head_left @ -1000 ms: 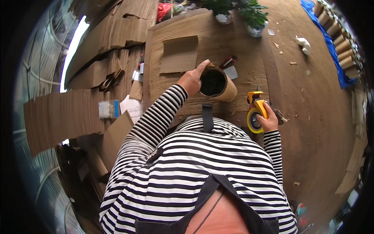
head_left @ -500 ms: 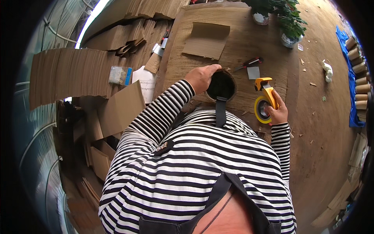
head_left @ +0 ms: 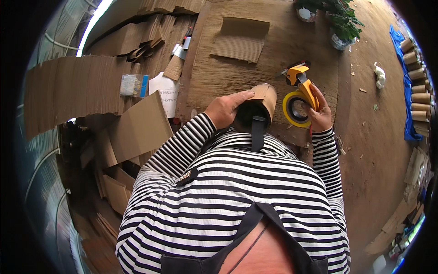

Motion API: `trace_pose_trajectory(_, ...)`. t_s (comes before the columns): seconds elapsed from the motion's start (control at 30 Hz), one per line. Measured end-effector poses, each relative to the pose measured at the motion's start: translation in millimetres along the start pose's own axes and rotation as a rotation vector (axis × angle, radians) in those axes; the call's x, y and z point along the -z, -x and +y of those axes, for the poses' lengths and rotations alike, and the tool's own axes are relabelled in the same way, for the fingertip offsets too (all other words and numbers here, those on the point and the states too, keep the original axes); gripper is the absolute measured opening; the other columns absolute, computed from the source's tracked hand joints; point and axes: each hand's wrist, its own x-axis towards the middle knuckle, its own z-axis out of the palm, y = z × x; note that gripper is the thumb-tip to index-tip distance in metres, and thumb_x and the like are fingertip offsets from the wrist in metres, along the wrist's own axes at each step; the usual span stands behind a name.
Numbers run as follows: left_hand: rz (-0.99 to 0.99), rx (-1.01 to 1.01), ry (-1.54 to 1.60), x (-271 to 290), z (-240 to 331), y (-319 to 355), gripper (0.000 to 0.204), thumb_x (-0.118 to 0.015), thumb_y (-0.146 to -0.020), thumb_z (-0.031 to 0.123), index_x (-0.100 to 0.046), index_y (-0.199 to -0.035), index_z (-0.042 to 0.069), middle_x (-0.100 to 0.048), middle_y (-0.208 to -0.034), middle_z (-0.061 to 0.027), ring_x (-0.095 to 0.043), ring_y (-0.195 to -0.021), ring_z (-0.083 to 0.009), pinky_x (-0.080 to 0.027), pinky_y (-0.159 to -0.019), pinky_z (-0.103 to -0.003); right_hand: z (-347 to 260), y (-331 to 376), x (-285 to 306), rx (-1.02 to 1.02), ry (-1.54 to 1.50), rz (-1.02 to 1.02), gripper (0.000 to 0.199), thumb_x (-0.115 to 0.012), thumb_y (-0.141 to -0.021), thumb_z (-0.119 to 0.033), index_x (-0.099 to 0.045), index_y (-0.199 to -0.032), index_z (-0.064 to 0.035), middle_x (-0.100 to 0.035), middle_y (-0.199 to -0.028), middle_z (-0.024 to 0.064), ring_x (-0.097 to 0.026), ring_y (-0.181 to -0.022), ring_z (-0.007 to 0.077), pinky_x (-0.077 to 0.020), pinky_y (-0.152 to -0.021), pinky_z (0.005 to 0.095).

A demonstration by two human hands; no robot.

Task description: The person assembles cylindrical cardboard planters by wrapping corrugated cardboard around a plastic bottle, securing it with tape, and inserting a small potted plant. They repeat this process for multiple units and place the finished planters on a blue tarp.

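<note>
A rolled cardboard tube (head_left: 268, 98) tilts over the near edge of the wooden table (head_left: 200, 68), its dark hollow end toward my body. The fingers of my left hand (head_left: 222, 109) are closed on the tube's left side. To its right, my right hand (head_left: 320, 113) grips a yellow tape dispenser (head_left: 309, 93) carrying a yellow-sided tape roll (head_left: 287, 108). The dispenser's head stands up and to the right of the tube, a small gap apart. A utility knife (head_left: 305, 63) lies behind the dispenser, partly hidden. Farther back rests a ribbed cardboard sheet (head_left: 239, 43).
Tall cardboard stacks (head_left: 73, 89) fill the left side, with a white paper sheet (head_left: 163, 90) and a small clear packet (head_left: 133, 85) near them. Potted plants (head_left: 345, 28) stand at the back right. Several cardboard tubes (head_left: 417, 74) line a blue sheet (head_left: 405, 102) far right.
The tube has tipped from nearly upright, so its outer side now shows. My right hand has brought the tape dispenser up and left, closer to the tube.
</note>
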Motion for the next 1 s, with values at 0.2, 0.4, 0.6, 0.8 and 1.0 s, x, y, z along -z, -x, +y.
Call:
trace_pose_trajectory(0.2,-0.245,0.071,0.194,11.3,-14.6,13.5,0.069,-0.052,-0.084,-0.015,-0.05,-0.143,0.021,-0.048,-0.149,-0.0086,-0.049,-0.135,-0.0261,-0.04,-0.114,-0.033,6.5,6.5,-21.0,-0.021,0.019,-0.062,0.079,-0.071,-0.081,0.005,-0.035,-0.151,-0.0042,-0.044,-0.148,0.0112,-0.045,-0.135,0.0222,-0.0357,-0.114,0.034)
trace_pose_trajectory(0.4,-0.394,0.023,0.213,34.5,-33.5,-12.4,0.044,-0.067,-0.09,0.024,-0.061,-0.131,0.01,-0.065,-0.125,-0.0106,-0.064,-0.11,-0.0224,-0.051,-0.096,-0.033,7.8,18.5,-37.5,-0.101,0.032,-0.116,0.082,-0.069,-0.079,0.005,-0.032,-0.151,-0.0015,-0.043,-0.149,0.0128,-0.042,-0.138,0.0235,-0.0309,-0.116,0.0354)
trace_pose_trajectory(0.6,-0.303,0.548,1.202,-12.6,-52.1,-55.8,0.05,-0.044,-0.104,0.047,-0.045,-0.125,0.002,-0.06,-0.083,-0.0042,-0.046,-0.059,-0.0039,-0.041,-0.054,-0.017,0.6,17.3,-48.6,-0.114,0.157,-0.15,0.081,-0.069,-0.077,0.01,-0.036,-0.15,-0.0029,-0.044,-0.148,0.0128,-0.043,-0.137,0.0228,-0.0317,-0.116,0.0346)
trace_pose_trajectory(0.8,-0.156,0.536,1.415,-10.9,-46.3,-65.7,0.036,-0.066,-0.094,0.011,-0.047,-0.124,0.004,-0.053,-0.075,0.0036,-0.043,-0.057,-0.0019,-0.036,-0.049,-0.016,-23.5,6.0,-52.0,0.041,0.352,-0.344,0.072,-0.07,-0.072,0.017,-0.05,-0.14,0.0012,-0.055,-0.122,0.0121,-0.056,-0.114,0.0208,-0.0407,-0.104,0.0295)
trace_pose_trajectory(1.0,-0.033,0.601,1.132,49.7,-96.3,-35.8,0.025,-0.063,-0.091,0.008,-0.05,-0.112,0.011,-0.053,-0.072,0.0058,-0.045,-0.058,-0.0018,-0.033,-0.047,-0.015,-45.4,2.3,-23.6,-0.168,0.377,-0.386,0.07,-0.07,-0.072,0.013,-0.053,-0.139,0.0007,-0.06,-0.118,0.0119,-0.059,-0.11,0.0198,-0.043,-0.102,0.0297)
